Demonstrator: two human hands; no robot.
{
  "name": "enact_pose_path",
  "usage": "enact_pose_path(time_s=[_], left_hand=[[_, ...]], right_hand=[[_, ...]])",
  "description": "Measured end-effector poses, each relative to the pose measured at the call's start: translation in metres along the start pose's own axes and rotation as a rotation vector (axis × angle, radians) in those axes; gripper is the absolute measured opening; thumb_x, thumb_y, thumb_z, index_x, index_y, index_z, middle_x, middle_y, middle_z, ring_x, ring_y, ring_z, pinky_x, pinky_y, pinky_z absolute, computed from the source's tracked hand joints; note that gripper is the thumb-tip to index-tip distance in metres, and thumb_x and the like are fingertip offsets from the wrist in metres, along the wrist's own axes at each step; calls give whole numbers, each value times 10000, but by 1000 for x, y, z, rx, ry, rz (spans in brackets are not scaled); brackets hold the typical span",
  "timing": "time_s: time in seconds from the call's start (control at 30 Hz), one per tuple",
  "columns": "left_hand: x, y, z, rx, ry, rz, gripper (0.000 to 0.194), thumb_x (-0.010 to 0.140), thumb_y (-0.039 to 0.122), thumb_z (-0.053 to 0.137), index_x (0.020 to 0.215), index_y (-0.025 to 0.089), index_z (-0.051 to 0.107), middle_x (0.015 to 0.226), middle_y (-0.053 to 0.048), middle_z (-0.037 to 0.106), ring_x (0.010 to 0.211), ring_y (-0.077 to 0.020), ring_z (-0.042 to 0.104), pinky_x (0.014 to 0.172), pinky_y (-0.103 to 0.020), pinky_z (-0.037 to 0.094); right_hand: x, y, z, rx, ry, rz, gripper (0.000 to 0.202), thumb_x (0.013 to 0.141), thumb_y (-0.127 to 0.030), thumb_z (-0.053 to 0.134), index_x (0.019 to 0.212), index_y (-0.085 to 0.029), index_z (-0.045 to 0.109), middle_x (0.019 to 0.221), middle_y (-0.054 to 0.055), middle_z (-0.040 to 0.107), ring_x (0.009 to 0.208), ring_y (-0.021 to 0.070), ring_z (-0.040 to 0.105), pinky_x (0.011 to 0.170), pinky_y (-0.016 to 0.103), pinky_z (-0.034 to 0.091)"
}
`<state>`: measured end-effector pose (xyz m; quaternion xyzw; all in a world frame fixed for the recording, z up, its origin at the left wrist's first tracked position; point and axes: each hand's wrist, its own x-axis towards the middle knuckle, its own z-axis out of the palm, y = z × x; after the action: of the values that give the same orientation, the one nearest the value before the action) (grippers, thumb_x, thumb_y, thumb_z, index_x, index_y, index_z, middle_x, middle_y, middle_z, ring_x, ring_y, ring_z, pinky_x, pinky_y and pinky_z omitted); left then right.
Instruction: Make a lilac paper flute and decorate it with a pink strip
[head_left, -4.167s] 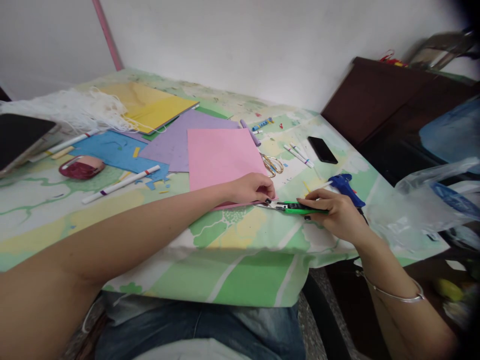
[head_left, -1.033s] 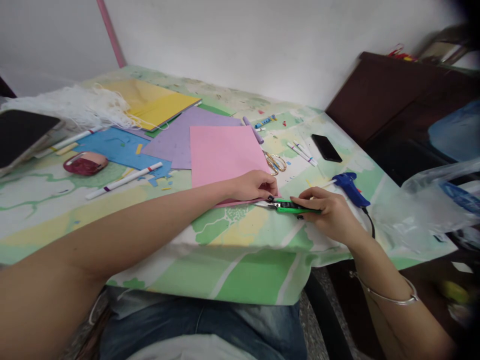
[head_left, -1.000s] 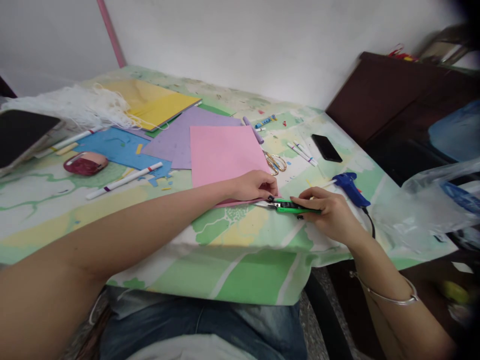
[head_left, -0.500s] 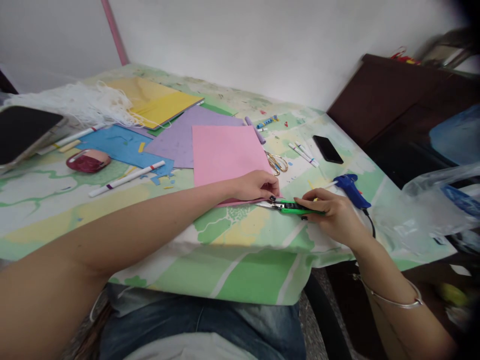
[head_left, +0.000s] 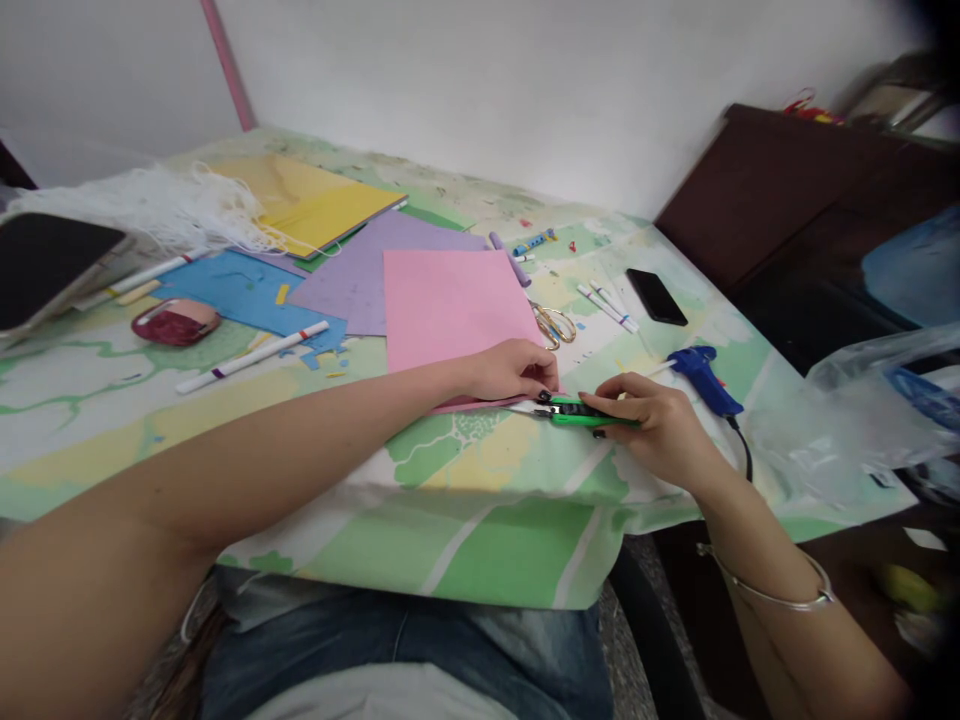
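A pink sheet (head_left: 454,305) lies near the front edge of the table, its near edge folded over. My left hand (head_left: 517,370) presses on that fold at the sheet's near right corner, fingers curled with thumb and fingertips pinching the pink edge. In my right hand (head_left: 660,420) is a green utility knife (head_left: 592,412), gripped between thumb and fingers. Its blade points left and lies along the folded edge, close under my left fingertips. Whether the blade is inside the fold is hard to make out.
Gold-handled scissors (head_left: 555,325) lie beyond the sheet's right edge. A blue glue gun (head_left: 705,378) rests to the right, near a black phone (head_left: 656,297). Purple (head_left: 360,280), blue (head_left: 247,290) and yellow (head_left: 337,210) sheets spread to the left, with a white marker (head_left: 255,357).
My right hand and the knife have slid slightly left along the folded edge. My left hand keeps its place on the pink sheet.
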<state>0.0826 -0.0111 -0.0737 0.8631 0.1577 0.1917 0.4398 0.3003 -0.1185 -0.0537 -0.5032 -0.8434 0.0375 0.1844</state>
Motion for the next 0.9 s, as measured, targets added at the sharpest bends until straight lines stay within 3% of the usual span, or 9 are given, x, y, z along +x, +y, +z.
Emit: enact_pose_path(time_s=[0.67,0.8,0.9], left_hand=[[-1,-1,-2,-6,-4,4,141,741,58,527,842,125,599,884,-41,638,812,-122,582,732,-243,449],[-5,4,-11,100,47,-26,174,752,172,586,919,124,577,885,-48,612,778,-131,560,677,-237,436],[-14,13,-22,281,46,-88,164,715,174,613,869,132,573,889,-46,573,739,-123,533,625,-219,406]], right_hand=[[0,-4,-1,8,29,47,339,758,-125,568,1050,-221,712,971,77,667,819,204,631,721,328,518],[-4,0,0,12,45,52,352,750,-106,567,1054,-212,709,966,74,666,827,204,633,726,319,518],[-6,2,1,4,42,60,353,749,-101,566,1055,-206,708,958,73,665,827,203,632,723,317,514]])
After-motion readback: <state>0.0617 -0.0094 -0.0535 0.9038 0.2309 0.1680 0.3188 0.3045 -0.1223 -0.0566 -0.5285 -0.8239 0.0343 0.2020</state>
